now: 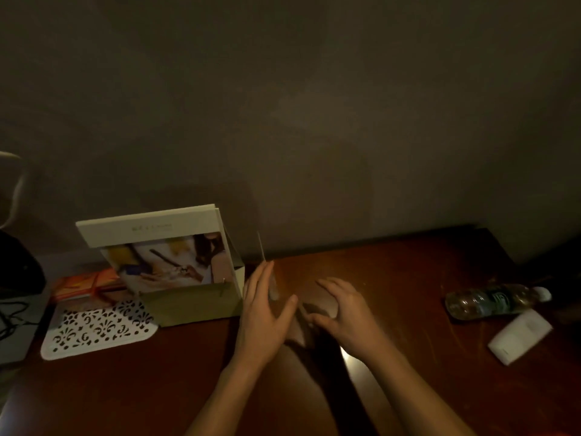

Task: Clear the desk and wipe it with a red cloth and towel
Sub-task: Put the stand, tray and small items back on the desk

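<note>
Reddish-brown wooden bench (393,278) still cluttered; our left hand (264,313) flat open, right hand (342,305) loosely curled, empty — could knock the upright white photo box (169,262) over.

Desk (393,272) — reddish-brown wood, glossy. Mat (97,328) — white, cut-out scroll pattern. Box (169,262) — cream top, colour photo on the front, olive-green base. Booklet (85,286) orange. Bottle (493,302) clear with a dark green label, white cap. Packet (518,338) white. Wall (314,105) grey-brown.
</note>
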A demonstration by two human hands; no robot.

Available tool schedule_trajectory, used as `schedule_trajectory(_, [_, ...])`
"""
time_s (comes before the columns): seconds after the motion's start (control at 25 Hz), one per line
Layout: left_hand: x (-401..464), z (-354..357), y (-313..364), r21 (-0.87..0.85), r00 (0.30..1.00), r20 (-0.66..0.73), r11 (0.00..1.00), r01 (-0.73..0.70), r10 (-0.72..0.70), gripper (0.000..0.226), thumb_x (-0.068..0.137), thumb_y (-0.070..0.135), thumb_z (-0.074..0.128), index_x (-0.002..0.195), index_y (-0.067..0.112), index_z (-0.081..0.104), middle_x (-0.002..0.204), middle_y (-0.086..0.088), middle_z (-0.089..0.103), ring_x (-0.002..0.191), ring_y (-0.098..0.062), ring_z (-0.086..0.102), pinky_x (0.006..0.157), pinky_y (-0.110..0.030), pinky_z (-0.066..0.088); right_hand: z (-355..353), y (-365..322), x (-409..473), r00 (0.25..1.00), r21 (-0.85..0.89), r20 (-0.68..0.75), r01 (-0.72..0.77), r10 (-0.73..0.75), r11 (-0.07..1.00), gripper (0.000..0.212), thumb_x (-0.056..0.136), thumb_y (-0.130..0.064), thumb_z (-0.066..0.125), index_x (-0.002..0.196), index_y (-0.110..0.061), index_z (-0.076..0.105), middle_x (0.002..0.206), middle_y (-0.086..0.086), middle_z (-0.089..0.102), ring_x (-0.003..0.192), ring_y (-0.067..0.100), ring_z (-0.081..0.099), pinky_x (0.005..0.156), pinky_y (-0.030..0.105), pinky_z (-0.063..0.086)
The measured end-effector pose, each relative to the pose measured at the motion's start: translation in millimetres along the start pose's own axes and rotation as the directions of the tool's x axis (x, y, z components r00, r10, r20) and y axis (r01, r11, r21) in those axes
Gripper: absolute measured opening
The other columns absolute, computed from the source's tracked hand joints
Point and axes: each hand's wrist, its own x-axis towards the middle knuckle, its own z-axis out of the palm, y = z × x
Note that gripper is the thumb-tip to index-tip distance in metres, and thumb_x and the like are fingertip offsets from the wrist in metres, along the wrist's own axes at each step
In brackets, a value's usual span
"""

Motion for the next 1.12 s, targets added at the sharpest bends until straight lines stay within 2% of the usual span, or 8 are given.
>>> schedule_trajectory(0.12, [-26, 23, 28, 0.01, 0.996, -0.004, 0.996, -0.091, 0.091, 0.064, 0.092, 0.034, 0.064, 0.148, 0.029, 0.034, 0.152, 0.015, 0.029, 0.14, 0.002, 0.023, 0.111, -0.022, 0.023, -22, 23, -34, 0.996, -0.062, -0.011, -0.086, 0.085, 0.994, 0.074, 0.084, -0.048, 0.07, 0.147, -0.026, 0.039, 0.148, -0.008, 0.038, 0.136, 0.009, 0.033, 0.106, 0.02, 0.024])
schedule_trajectory(0.28, [-37, 87, 53, 0.071, 0.946, 0.269, 0.976, -0.207, 0.181, 0.068, 0.093, 0.041, 0.061, 0.15, 0.035, 0.024, 0.152, 0.017, 0.025, 0.142, 0.002, 0.016, 0.116, -0.024, 0.022, -66, 76, -80, 0.978, -0.088, -0.054, -0.203, 0.199, 0.975, 0.077, 0.082, -0.046, 0.073, 0.147, -0.026, 0.037, 0.149, -0.007, 0.035, 0.135, 0.01, 0.034, 0.111, 0.025, 0.027])
schedule_trajectory(0.44, [-34, 169, 75, 0.194, 0.845, 0.516, 0.941, -0.279, 0.144, 0.077, 0.092, 0.055, 0.053, 0.155, 0.033, 0.014, 0.161, 0.01, 0.016, 0.146, -0.006, 0.011, 0.118, -0.03, 0.018, -121, 151, -114, 0.948, -0.12, -0.084, -0.315, 0.306, 0.942, 0.088, 0.075, -0.052, 0.077, 0.148, -0.026, 0.035, 0.15, -0.004, 0.034, 0.136, 0.013, 0.035, 0.112, 0.03, 0.033])
schedule_trajectory(0.64, [-14, 264, 117, 0.193, 0.793, 0.586, 0.921, -0.339, 0.169, 0.078, 0.092, 0.055, 0.054, 0.155, 0.031, 0.014, 0.158, 0.009, 0.02, 0.143, -0.009, 0.018, 0.112, -0.028, 0.021, -175, 239, -135, 0.922, -0.07, -0.129, -0.375, 0.364, 0.924, 0.081, 0.071, -0.051, 0.081, 0.139, -0.027, 0.044, 0.139, -0.006, 0.046, 0.128, 0.011, 0.04, 0.095, 0.021, 0.037])
schedule_trajectory(0.76, [2, 316, 138, 0.252, 0.783, 0.581, 0.866, -0.433, 0.222, 0.079, 0.09, 0.053, 0.055, 0.154, 0.03, 0.016, 0.157, 0.006, 0.022, 0.141, -0.012, 0.019, 0.114, -0.029, 0.019, -183, 283, -141, 0.896, -0.052, -0.123, -0.435, 0.426, 0.899, 0.087, 0.073, -0.054, 0.078, 0.144, -0.021, 0.039, 0.143, -0.003, 0.042, 0.131, 0.013, 0.036, 0.1, 0.022, 0.036])
schedule_trajectory(0.84, [13, 350, 153, 0.308, 0.779, 0.579, 0.819, -0.485, 0.243, 0.079, 0.089, 0.05, 0.057, 0.154, 0.029, 0.016, 0.157, 0.003, 0.022, 0.143, -0.016, 0.017, 0.116, -0.031, 0.016, -182, 307, -138, 0.849, -0.044, -0.136, -0.52, 0.51, 0.853, 0.091, 0.075, -0.062, 0.072, 0.146, -0.019, 0.035, 0.145, -0.001, 0.039, 0.131, 0.015, 0.038, 0.103, 0.027, 0.04])
schedule_trajectory(1.0, [27, 404, 178, 0.359, 0.735, 0.647, 0.769, -0.529, 0.204, 0.08, 0.091, 0.052, 0.054, 0.155, 0.024, 0.016, 0.158, -0.004, 0.024, 0.143, -0.024, 0.022, 0.117, -0.038, 0.019, -170, 328, -125, 0.698, 0.091, -0.216, -0.682, 0.683, 0.725, 0.095, 0.075, -0.075, 0.057, 0.148, -0.021, 0.028, 0.138, 0.003, 0.04, 0.12, 0.02, 0.048, 0.091, 0.037, 0.05])
schedule_trajectory(1.12, [27, 425, 173, 0.452, 0.772, 0.606, 0.715, -0.534, 0.193, 0.078, 0.09, 0.05, 0.055, 0.154, 0.023, 0.02, 0.153, -0.005, 0.033, 0.136, -0.025, 0.034, 0.108, -0.038, 0.027, -160, 334, -115, 0.653, 0.143, -0.198, -0.718, 0.731, 0.681, 0.104, 0.075, -0.075, 0.057, 0.152, -0.022, 0.012, 0.144, 0.008, 0.032, 0.124, 0.026, 0.046, 0.091, 0.037, 0.049])
